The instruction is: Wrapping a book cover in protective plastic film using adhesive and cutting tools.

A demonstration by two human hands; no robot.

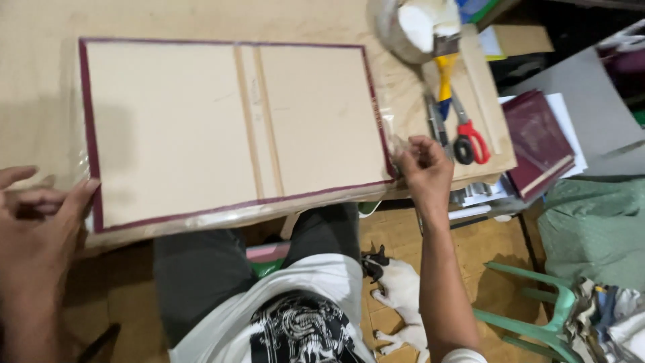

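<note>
Book cover [235, 128] lies opened flat, inside up, on the tan surface [40, 81]: two pale boards and a narrow spine strip between them, maroon cloth turned in as a border on all sides. A clear plastic sheet [222, 218] lies under it and shows past the near edge and both ends.

Your left hand [37, 215] is at the cover's near left corner, fingers loosely spread, the forefinger tip touching the maroon edge there. It grips nothing that shows.

Your right hand [424, 168] is at the cover's right edge, near its lower corner. Thumb and fingertips are pressed together, pinching what looks like the edge of the clear plastic; glare makes that hard to confirm.

The cover spans the gap between your two hands, long edge toward you and overhanging the surface's near edge above your lap.

Just right of your right hand: red-handled scissors [468, 138] and a yellow-handled tool [444, 77] on a board. Further right, a closed maroon book [537, 138]. Below, a white dog [403, 296] lies on the floor, and a green plastic chair [537, 316] stands to the right.
</note>
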